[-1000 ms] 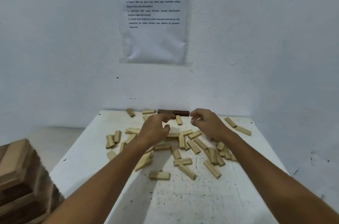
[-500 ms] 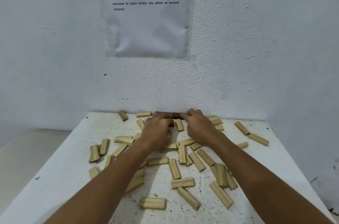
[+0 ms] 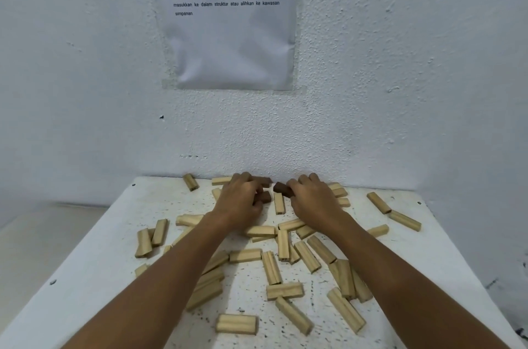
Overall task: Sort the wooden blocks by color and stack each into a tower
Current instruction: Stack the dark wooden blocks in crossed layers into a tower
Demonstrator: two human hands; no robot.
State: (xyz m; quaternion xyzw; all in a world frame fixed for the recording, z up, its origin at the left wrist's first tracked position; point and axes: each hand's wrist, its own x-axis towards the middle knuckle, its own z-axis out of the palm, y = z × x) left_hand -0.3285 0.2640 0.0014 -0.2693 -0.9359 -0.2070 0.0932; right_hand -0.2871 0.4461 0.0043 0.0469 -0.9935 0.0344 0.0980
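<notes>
Both hands are at the far edge of the white table (image 3: 85,277), close to the wall. My left hand (image 3: 241,200) grips a dark brown block (image 3: 265,197) whose end pokes out by the fingers. My right hand (image 3: 313,200) holds another dark brown block (image 3: 281,188), tilted, its end toward the left hand. A third dark brown block (image 3: 264,180) lies against the wall behind the left fingers. Several light wooden blocks (image 3: 284,290) lie scattered over the table between and around my forearms.
The white wall rises right behind the hands, with a printed sheet (image 3: 228,19) taped on it. Light blocks (image 3: 378,202) lie at the far right, and others (image 3: 190,182) at the far left. The table's left edge drops to a pale floor (image 3: 34,234).
The camera has tilted down and moved closer. The two dark blocks, first lying in a row by the wall, are now lifted apart, one in each hand.
</notes>
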